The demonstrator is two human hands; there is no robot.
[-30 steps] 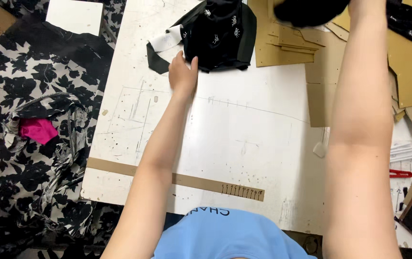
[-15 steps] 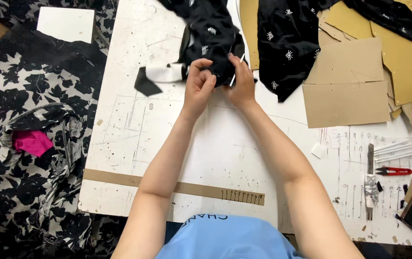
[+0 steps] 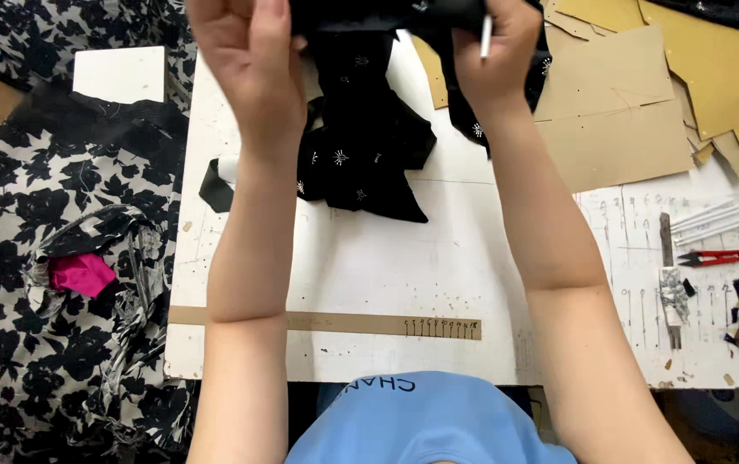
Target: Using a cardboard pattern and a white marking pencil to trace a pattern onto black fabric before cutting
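A piece of black fabric with small white motifs [image 3: 365, 146] hangs from both of my raised hands down onto the white worktable [image 3: 369, 266]. My left hand [image 3: 245, 51] grips its upper left part at the top edge of the view. At the upper right, my right hand [image 3: 498, 47] grips the fabric's other side, and a thin white stick [image 3: 485, 36] shows between its fingers. The top of the fabric is cut off by the frame.
Brown cardboard pattern pieces [image 3: 627, 112] lie at the back right. Red thread snips [image 3: 713, 257], white sticks and small tools sit at the right. A cardboard ruler strip [image 3: 361, 324] lies along the front. Black-and-white floral cloth [image 3: 51, 258] with a pink scrap [image 3: 82, 273] fills the left.
Both hands have lifted the black fabric up and closer to the camera, spreading apart. One second ago the right arm reached far back while the left hand touched the fabric.
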